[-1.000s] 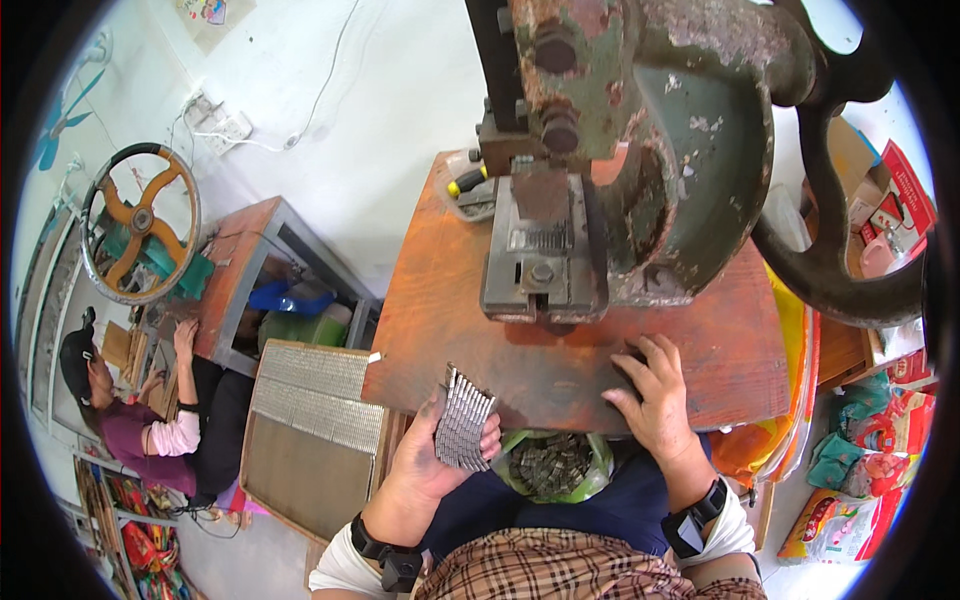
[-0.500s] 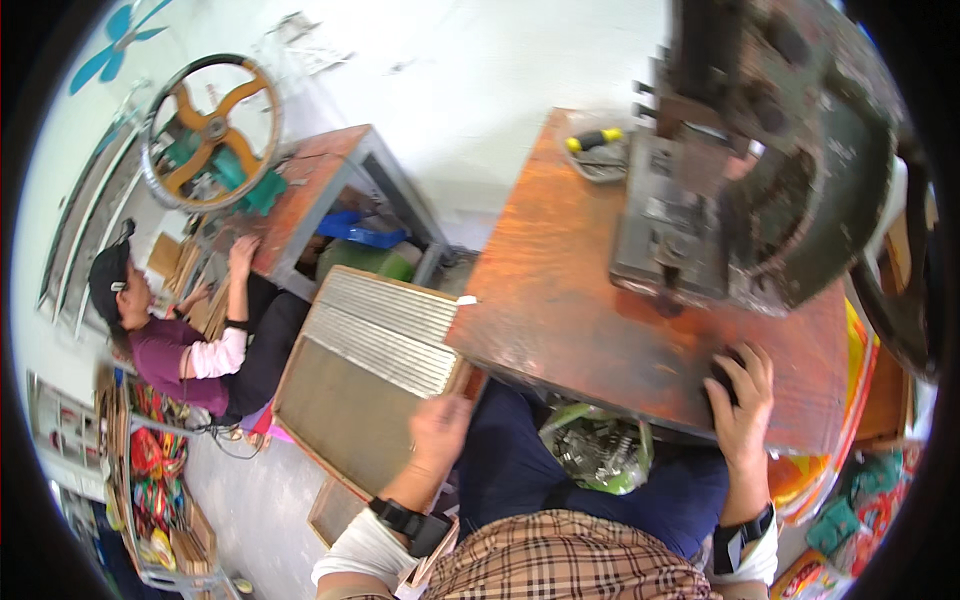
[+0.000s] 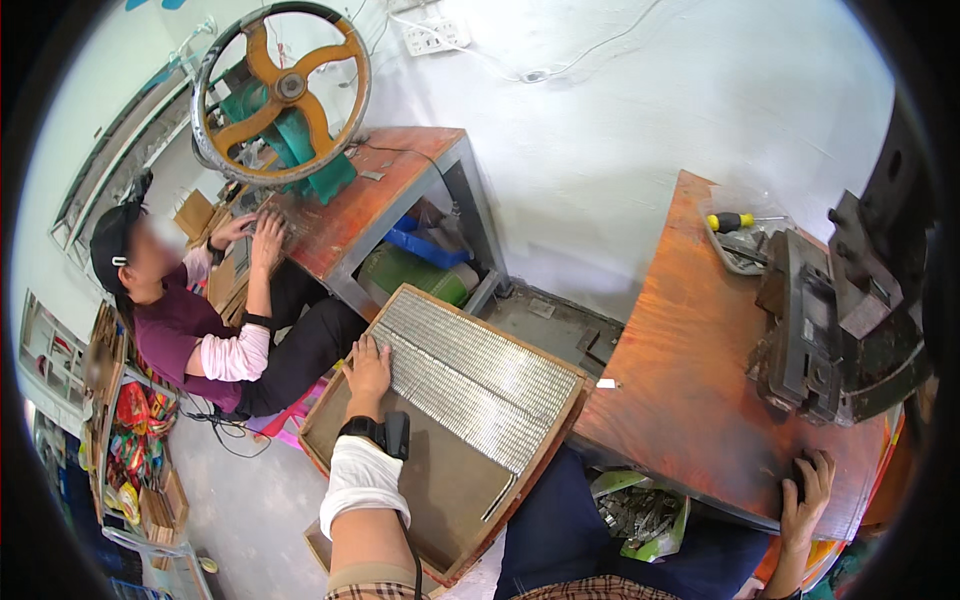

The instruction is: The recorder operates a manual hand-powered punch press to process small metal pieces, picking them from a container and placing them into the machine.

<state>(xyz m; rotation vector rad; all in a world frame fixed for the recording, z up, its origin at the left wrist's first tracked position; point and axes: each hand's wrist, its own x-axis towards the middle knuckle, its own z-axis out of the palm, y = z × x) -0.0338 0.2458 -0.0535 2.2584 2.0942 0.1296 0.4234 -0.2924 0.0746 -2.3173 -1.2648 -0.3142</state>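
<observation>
The right hand [image 3: 807,490] is resting on the desk [image 3: 660,370], loosely curled, apparently empty. The left hand [image 3: 367,372], no longer beside the desk, is now reaching over the tray [image 3: 450,490], shifting the work there; the view isn't showing whether it is holding anything. Rows of metal pieces [image 3: 470,370] are starting at its fingers, running rightward.

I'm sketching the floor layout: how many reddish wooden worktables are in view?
2: the near worktable, under the right hand, and the far worktable, in front of the co-worker at left.
</observation>
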